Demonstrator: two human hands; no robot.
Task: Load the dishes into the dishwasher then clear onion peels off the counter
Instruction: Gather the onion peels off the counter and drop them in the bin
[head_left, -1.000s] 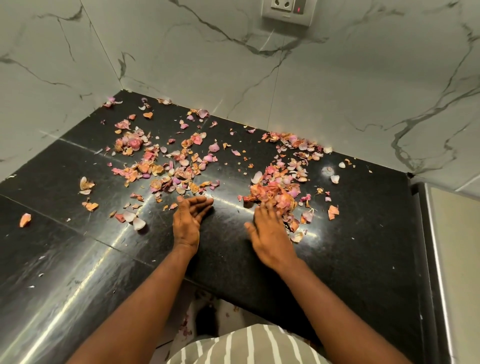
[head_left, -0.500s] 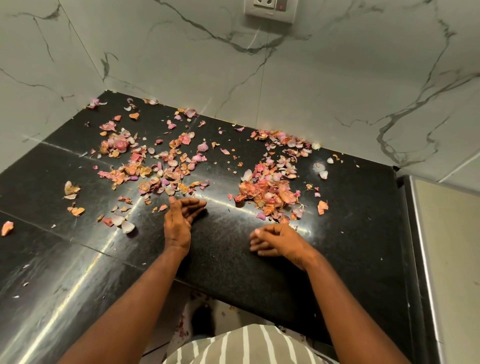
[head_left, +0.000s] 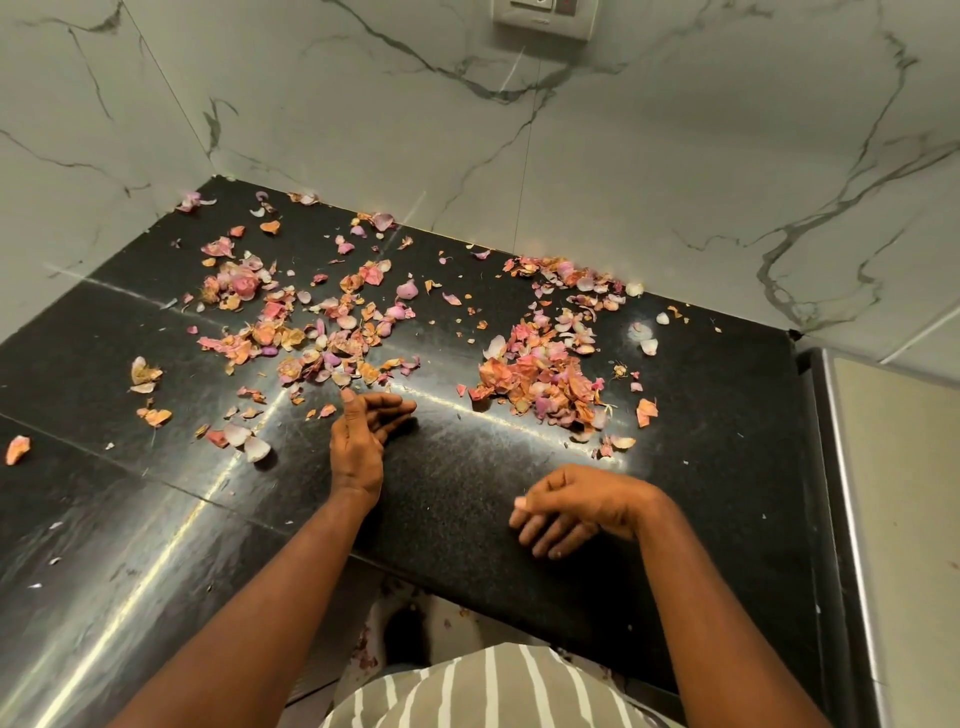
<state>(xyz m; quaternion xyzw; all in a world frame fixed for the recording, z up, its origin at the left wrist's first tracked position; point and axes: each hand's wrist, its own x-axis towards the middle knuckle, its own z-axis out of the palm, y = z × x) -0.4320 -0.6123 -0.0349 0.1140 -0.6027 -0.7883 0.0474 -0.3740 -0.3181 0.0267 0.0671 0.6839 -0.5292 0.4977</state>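
Stray peel (head_left: 17, 449): one pink-orange piece is seen alone near the left edge of the black worktop (head_left: 467, 509).
Left scatter of onion peels (head_left: 311, 332): spread loosely over the rear left of the worktop, reaching back to the marble wall (head_left: 363, 130).
Left hand (head_left: 363, 441): set on its edge on the worktop just in front of that scatter, fingers loosely bent, nothing held; the thumb tip is touching the nearest peels.
Right heap of onion peels (head_left: 540, 384): gathered more thickly, apart from both hands, with a thinner trail running back to the wall.
Right hand (head_left: 576, 509): relaxed near the front edge, knuckles up, fingers loosely curled and empty.
Switch plate (head_left: 543, 18): cut off by the top edge.
Steel surface (head_left: 893, 519): adjoins the worktop on the right, only partly in view.
Striped garment (head_left: 483, 691): cut off at the bottom.
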